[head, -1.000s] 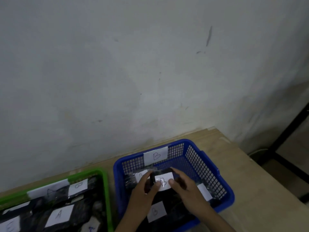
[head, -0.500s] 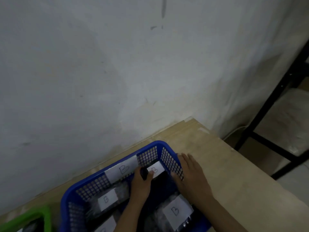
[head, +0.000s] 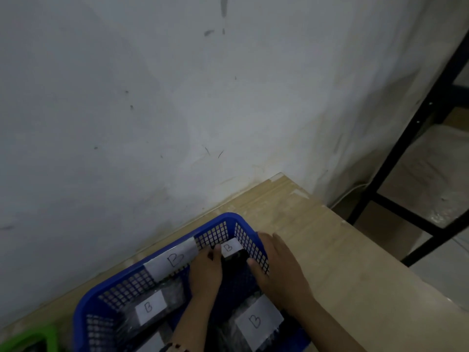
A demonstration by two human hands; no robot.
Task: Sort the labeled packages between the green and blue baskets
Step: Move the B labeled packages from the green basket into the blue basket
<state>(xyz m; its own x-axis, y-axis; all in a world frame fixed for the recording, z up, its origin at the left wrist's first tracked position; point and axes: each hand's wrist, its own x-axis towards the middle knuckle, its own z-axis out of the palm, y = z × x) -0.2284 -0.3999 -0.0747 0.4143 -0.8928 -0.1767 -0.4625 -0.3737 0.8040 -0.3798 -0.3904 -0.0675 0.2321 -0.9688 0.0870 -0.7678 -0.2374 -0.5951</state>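
Note:
The blue basket [head: 223,221] sits on the wooden table against the wall, a white B label on its back wall. Inside lie several black packages with white B labels [head: 257,321]. My left hand [head: 205,270] is inside the basket, fingers on a black package labelled B [head: 229,248] tucked into the far right corner. My right hand [head: 279,265] rests over the basket's right rim, thumb inside by that same package. Only a corner of the green basket [head: 38,336] shows at the bottom left.
The wooden table [head: 330,255] stretches to the right of the blue basket and ends at a right edge. A white wall rises directly behind. A black metal frame [head: 396,158] stands on the floor to the right.
Both hands carried the B package from the basket's middle to its far right corner. The view swung right, so the green basket has almost left the frame.

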